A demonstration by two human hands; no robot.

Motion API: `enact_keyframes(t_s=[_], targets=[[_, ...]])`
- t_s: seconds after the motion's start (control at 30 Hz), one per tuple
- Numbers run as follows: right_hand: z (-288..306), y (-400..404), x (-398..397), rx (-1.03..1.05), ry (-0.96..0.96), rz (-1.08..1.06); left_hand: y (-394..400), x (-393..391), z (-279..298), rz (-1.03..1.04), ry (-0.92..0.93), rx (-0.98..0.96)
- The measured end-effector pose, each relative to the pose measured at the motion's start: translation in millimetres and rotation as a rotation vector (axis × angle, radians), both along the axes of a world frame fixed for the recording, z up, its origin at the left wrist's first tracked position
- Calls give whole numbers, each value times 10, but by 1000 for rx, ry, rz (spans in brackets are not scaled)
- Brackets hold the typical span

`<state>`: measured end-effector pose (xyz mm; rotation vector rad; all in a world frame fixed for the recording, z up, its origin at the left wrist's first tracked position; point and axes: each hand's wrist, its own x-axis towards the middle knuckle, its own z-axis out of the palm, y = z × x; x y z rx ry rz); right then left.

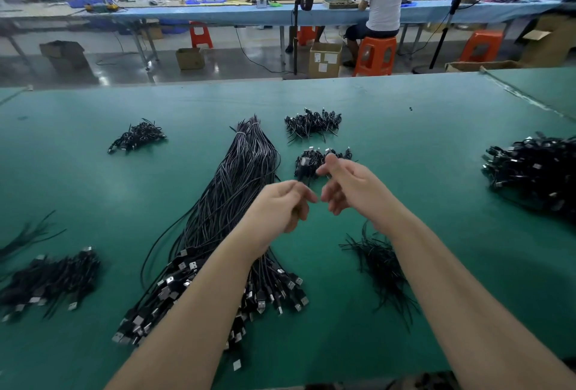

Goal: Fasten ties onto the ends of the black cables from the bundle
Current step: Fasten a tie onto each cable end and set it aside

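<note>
A long bundle of black cables [240,177] lies down the middle of the green table [420,140], bound with white ties at its far end, its USB plugs fanned out at the near end. A loose heap of thin black ties [381,262] lies under my right forearm. My left hand [279,207] hovers over the bundle with fingers loosely curled and nothing visible in them. My right hand [347,185] hangs just beside it, fingers also loosely curled and empty, right by a small pile of coiled, tied cables [308,163].
More piles of coiled black cables lie at the back [313,123], the back left [137,135], the near left [46,280] and the far right [536,171]. Beyond the table a person sits on an orange stool [375,54] at another bench.
</note>
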<state>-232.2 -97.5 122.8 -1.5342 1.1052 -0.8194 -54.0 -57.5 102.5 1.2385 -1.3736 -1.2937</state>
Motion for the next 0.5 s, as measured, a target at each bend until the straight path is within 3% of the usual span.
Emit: enact_keyframes(t_s=[0.1, 0.23, 0.4, 0.5], targets=[[-115, 98, -15, 248, -40, 228, -28, 82, 84, 98, 423, -31], [-352, 326, 230, 432, -92, 470, -80, 39, 220, 118, 745, -83], [-539, 432, 383, 547, -295, 491, -11, 43, 375, 150, 842, -87], [-542, 405, 419, 624, -509, 305, 73, 72, 423, 129, 862, -10]])
